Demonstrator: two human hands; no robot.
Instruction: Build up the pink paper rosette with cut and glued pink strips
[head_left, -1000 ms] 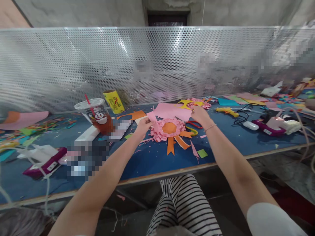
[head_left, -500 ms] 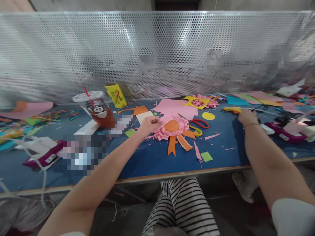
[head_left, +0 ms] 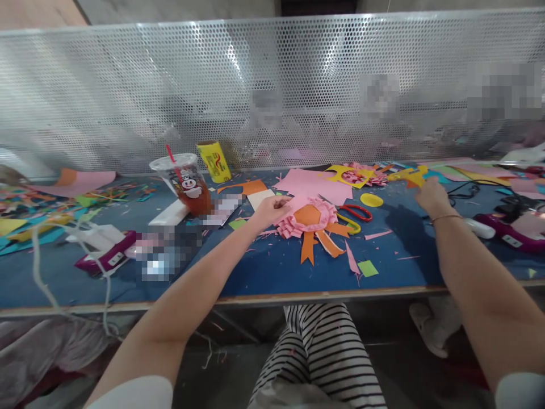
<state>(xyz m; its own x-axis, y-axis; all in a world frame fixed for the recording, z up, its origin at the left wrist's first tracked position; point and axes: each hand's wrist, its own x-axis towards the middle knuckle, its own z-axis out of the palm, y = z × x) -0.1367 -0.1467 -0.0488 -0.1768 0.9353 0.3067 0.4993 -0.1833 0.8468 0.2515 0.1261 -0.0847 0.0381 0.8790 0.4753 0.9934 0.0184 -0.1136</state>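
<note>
The left hand [head_left: 269, 210] rests with fingers curled together on the left rim of the pink paper rosette [head_left: 307, 218], pinching its pleated edge. The rosette has an orange centre and orange ribbon tails and lies flat on the blue table [head_left: 264, 272], near the front middle. The right hand [head_left: 430, 195] is out to the right, closed around the yellow glue gun [head_left: 409, 175], which it lifts just off the surface.

Between the two hands lie red-handled scissors [head_left: 355, 212] and a yellow paper disc [head_left: 371, 199]; a pink paper sheet [head_left: 317, 184] lies just behind the rosette.

To the left stands a clear plastic cup [head_left: 187, 184] with a lid and red straw, holding brown drink in its lower part. Behind it a yellow packet [head_left: 216, 161] leans against the screen; what is in it cannot be told.

The table is strewn with coloured paper scraps, and white cables trail over its left end. A perforated metal screen [head_left: 128, 91] runs along the back edge, with a grey wall above.
</note>
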